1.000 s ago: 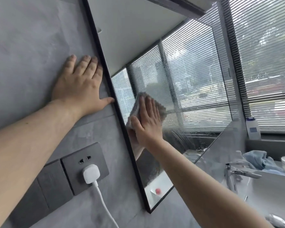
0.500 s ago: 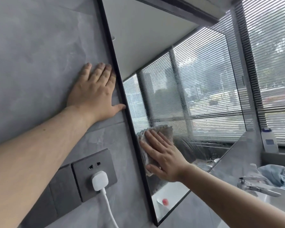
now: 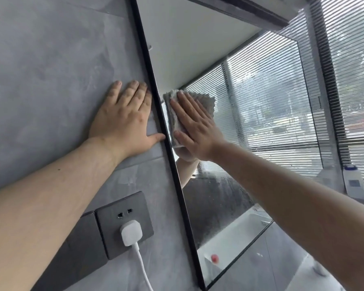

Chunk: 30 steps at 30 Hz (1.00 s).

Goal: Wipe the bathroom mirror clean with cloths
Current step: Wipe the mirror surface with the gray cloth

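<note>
A black-framed mirror [image 3: 267, 114] hangs on the grey wall and reflects window blinds and a white ceiling. Water spots and streaks cover its middle and lower glass. My right hand [image 3: 195, 127] lies flat on a folded grey cloth [image 3: 206, 101] and presses it against the glass right beside the left frame edge. The cloth pokes out above and to the left of my fingers. My left hand [image 3: 124, 120] rests flat on the wall just left of the frame, fingers spread, thumb touching the frame.
A grey wall socket [image 3: 124, 223] with a white plug [image 3: 131, 229] and cable sits below my left forearm. At the right, a white bottle [image 3: 353, 181] stands on the sill by the blinds [image 3: 355, 80].
My right hand has slid the cloth up along the left frame edge from its lower spot half a second ago. The view has shifted right and down. My left hand stays on the wall.
</note>
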### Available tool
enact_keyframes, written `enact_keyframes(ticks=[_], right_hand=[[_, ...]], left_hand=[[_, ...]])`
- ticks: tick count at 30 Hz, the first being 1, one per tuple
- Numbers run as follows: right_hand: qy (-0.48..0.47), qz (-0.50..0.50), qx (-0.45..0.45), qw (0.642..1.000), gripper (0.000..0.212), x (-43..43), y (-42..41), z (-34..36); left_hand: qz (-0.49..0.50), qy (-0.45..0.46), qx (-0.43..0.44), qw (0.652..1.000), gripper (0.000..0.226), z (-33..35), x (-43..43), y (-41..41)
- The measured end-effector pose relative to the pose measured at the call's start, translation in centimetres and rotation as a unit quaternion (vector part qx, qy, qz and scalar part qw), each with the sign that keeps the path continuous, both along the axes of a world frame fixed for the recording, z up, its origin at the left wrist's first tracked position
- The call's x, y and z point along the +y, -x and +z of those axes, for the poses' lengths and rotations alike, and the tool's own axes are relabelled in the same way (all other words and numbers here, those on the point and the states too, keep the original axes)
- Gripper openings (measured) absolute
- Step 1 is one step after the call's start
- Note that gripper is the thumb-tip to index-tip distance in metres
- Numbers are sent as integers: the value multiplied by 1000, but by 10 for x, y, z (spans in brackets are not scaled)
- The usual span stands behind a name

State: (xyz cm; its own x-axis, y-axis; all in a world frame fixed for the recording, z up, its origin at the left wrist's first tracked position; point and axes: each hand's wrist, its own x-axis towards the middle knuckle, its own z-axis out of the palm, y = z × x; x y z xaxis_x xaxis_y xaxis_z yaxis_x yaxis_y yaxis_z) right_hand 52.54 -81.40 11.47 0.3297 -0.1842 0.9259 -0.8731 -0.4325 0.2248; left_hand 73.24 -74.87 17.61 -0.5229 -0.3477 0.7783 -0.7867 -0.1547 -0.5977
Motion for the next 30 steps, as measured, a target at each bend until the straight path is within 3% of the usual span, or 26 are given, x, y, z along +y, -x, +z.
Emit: enact_keyframes(ticks=[3,8,13,20,30], right_hand=[[0,1,17,1000,75,2,2,-24],[-14,1,120,993,74,9,14,-111],[-15,30,108,994,74,10,10,-134],[6,54,24,998,77,8,-10,-64],[33,24,31,999,81,1,-8,66]], left_hand=[[-2,-3,3,1000,111,-1,0,1],[8,-5,1,1000,110,0,2,1],[19,-3,-1,1000,109,-2,2,1],[17,-2,-5,1000,107,-2,2,1],[-15,-12,3,1000,106,-2,1,1]])
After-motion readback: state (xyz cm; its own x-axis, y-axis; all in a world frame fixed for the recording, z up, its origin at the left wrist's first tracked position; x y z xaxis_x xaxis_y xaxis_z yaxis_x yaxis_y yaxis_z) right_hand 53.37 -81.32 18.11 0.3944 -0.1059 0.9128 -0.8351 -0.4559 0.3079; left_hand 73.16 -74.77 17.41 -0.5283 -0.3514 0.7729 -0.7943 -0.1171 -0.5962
